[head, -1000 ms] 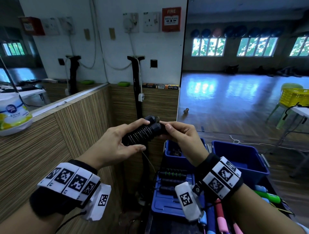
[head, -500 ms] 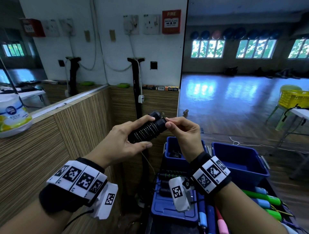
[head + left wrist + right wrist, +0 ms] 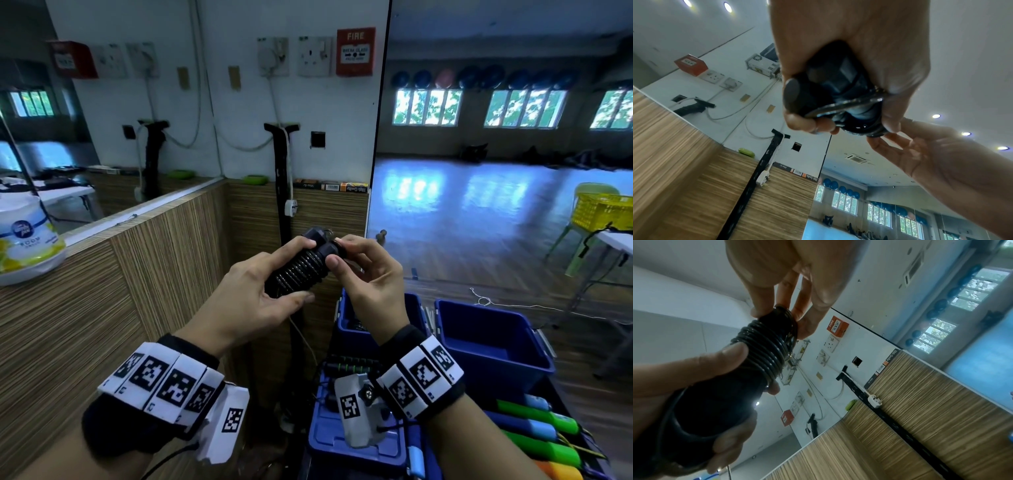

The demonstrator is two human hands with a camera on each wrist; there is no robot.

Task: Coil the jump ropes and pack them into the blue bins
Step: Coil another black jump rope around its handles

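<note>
A black jump rope (image 3: 301, 265) is held up in front of me, its thin cord wound in tight turns around the two black handles (image 3: 764, 347). My left hand (image 3: 270, 277) grips the handle bundle (image 3: 830, 91) from below and behind. My right hand (image 3: 342, 253) pinches the top end of the bundle, where the last turns of cord (image 3: 786, 318) lie. Two blue bins stand below: the left bin (image 3: 346, 329), partly hidden by my right wrist, holds something dark, and the right bin (image 3: 493, 346) shows a bare floor.
A blue lid or tray (image 3: 329, 442) below my right wrist carries black and green-striped rope handles (image 3: 352, 363). Green and blue handles (image 3: 537, 421) lie at the lower right. A wood-grain counter (image 3: 102, 294) runs along my left, with a white tub (image 3: 27, 240) on it.
Both hands have lifted the bundle slightly and tilted it more upright. The right hand's fingers have shifted round the top end of the handles.
</note>
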